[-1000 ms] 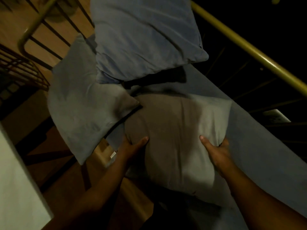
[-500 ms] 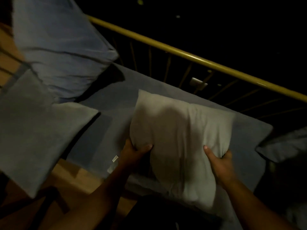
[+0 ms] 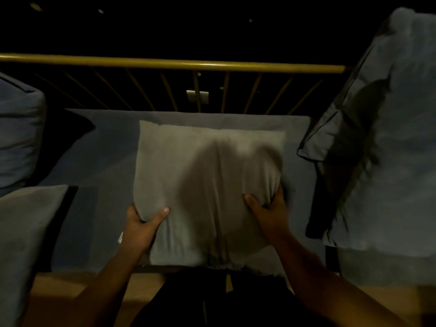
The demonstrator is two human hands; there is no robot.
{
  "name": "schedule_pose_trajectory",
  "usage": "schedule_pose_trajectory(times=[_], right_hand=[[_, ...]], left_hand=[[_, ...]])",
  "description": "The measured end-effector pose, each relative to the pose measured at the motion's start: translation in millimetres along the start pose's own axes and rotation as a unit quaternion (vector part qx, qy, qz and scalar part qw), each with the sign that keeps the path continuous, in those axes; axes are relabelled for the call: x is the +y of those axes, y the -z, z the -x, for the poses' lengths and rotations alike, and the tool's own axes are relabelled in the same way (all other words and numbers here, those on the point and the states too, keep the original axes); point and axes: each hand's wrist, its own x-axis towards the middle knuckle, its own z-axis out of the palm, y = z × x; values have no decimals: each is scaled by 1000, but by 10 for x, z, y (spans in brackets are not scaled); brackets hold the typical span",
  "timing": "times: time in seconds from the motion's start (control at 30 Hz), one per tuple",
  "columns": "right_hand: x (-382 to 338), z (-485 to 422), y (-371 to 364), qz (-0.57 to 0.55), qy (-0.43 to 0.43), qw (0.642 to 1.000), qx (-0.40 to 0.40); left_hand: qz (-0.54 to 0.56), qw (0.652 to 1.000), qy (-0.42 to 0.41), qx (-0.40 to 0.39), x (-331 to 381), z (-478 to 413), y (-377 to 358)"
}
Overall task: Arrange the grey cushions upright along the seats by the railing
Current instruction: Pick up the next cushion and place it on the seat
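A pale grey square cushion is in the middle of the view, over the blue-grey seat pad. My left hand grips its lower left edge, thumb on top. My right hand pinches its right side, bunching the fabric. The cushion's top edge points toward the yellow railing. A shadow falls across the cushion's centre. Whether the cushion touches the seat pad cannot be told.
A large blue-grey cushion leans at the right. Another blue cushion sits at the far left, with a grey cushion below it. Thin bars run under the railing; beyond is dark. A wooden floor shows at the bottom.
The view has swung right to face the railing square on. Both hands have carried the grey cushion along with it, now centred on the seat pad. The other cushions slid to the left edge.
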Motion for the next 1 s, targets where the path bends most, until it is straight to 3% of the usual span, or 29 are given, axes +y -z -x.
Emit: schedule_pose_trajectory(times=[0.23,0.47,0.67,0.77,0.87,1.0], right_hand=[[13,70,-456,20,-14,1000,-8],[51,245,-906,23,-20,999,21],[127,250,-1213,102,-111,989,-6],[45,233,-1280,100,-105,989,-6],[-115,101,-1325,66,-79,994,28],[-222,-41,-1334,56,-142,988,16]], left_hand=[[-47,999,-3,12,-77,-126,362],[-86,996,-20,-28,-289,-525,675],[-148,982,57,-106,-429,-918,786],[-183,974,84,-103,-409,-1076,819],[-165,981,36,-91,-301,-1269,804],[-128,983,40,-121,-191,-1299,686]])
